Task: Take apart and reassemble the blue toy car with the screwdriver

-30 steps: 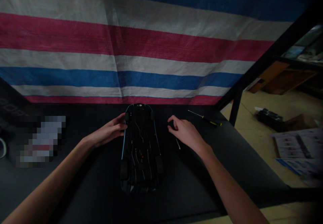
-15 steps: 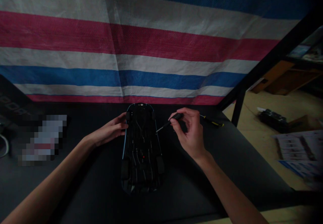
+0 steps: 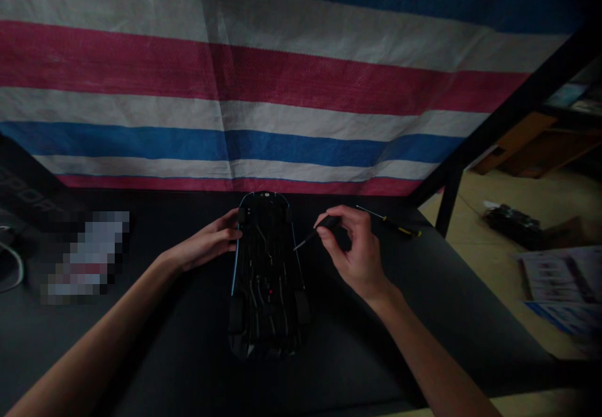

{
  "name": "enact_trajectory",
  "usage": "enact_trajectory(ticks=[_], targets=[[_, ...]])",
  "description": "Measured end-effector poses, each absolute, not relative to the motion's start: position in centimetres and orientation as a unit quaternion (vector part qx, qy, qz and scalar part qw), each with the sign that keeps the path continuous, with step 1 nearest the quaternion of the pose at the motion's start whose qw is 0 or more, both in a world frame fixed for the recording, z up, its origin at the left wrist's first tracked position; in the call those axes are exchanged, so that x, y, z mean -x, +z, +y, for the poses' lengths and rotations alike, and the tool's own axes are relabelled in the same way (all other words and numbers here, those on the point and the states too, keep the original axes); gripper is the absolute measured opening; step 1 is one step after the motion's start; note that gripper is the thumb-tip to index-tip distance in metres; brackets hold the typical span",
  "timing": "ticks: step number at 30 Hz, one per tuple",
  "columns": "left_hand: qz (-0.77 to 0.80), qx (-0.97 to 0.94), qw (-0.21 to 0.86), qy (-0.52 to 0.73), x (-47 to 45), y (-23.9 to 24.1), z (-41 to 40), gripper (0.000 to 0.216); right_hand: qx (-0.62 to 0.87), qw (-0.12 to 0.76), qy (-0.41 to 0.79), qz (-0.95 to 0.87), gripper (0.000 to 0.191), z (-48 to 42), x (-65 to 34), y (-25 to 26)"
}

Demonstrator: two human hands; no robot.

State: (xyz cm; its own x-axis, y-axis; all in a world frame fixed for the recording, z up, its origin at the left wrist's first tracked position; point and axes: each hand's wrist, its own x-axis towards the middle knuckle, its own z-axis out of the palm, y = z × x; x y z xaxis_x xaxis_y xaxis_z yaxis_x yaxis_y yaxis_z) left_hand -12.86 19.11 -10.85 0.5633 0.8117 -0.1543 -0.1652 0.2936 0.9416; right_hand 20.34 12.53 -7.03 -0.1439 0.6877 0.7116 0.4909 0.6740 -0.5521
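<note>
A toy car lies upside down on the dark table, its black underside and wheels facing up and a thin blue edge showing along its sides. My left hand grips the car's left side near the far end, fingertips partly hidden by it. Between the thumb and fingers of my right hand is a screwdriver with a black handle. Its thin shaft slants down to the left, and the tip is at the car's right edge; whether it touches I cannot tell.
A second screwdriver with a black and yellow handle lies behind my right hand. A blurred-out flat object and a pale cable are at left. A striped sheet hangs behind the table.
The view has shifted slightly. My right hand and the screwdriver tip have moved a little nearer me along the car's side, and the second screwdriver's shaft now shows. My left hand stays on the car.
</note>
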Motion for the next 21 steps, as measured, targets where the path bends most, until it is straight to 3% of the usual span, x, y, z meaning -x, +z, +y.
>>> enact_trajectory(ticks=[11, 14, 21], targets=[[0.327, -0.491, 0.74, 0.324, 12.8, -10.8, 19.1, 0.076, 0.346, 0.451, 0.092, -0.818, 0.021, 12.1, -19.9, -4.2], [0.319, -0.498, 0.736, 0.33, 12.8, -10.7, 19.0, 0.073, 0.36, 0.388, 0.069, -0.846, 0.012, 12.4, -19.6, -2.6], [0.328, -0.505, 0.728, 0.328, 12.4, -10.1, 18.7, 0.069, 0.396, 0.243, 0.026, -0.885, 0.019, 12.7, -18.8, 2.1]])
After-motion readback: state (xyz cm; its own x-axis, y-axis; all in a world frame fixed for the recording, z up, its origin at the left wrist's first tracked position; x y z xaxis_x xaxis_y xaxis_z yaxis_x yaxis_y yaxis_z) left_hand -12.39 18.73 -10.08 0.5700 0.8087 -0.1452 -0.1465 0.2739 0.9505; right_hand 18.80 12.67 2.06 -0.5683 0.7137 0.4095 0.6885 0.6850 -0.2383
